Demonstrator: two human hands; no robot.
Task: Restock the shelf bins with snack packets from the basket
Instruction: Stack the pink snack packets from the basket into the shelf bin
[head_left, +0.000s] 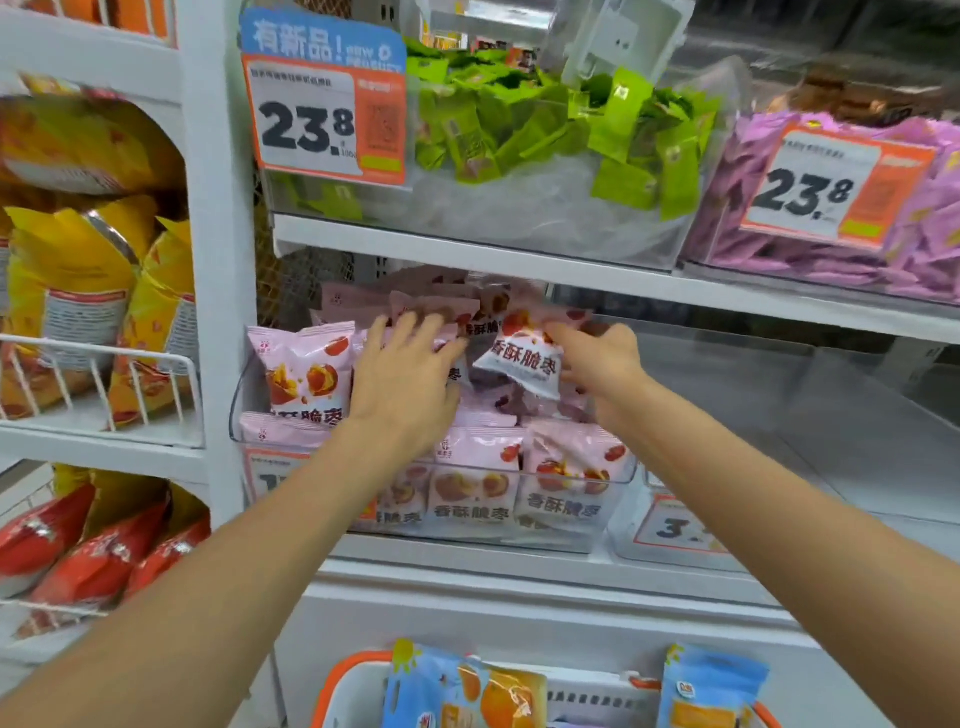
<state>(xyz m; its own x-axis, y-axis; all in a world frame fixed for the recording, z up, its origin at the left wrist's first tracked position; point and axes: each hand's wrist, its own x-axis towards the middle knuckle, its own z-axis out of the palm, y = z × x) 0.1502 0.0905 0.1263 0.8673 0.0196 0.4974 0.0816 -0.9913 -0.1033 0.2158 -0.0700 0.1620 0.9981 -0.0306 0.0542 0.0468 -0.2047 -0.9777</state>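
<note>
Stocking is under way: the right hand (597, 364) pinches a pink jujube packet (522, 356) over the clear bin (618, 480), while the left hand (402, 382), fingers straight, presses packets at its nine o'clock. Next, release and level; the basket (358, 686) waits at six o'clock.

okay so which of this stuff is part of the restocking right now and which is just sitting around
In use: left hand flat on pink packets in the clear bin; right hand pinching one packet; basket.
Just there: green packets, purple packets, yellow bags, red bags.
</note>
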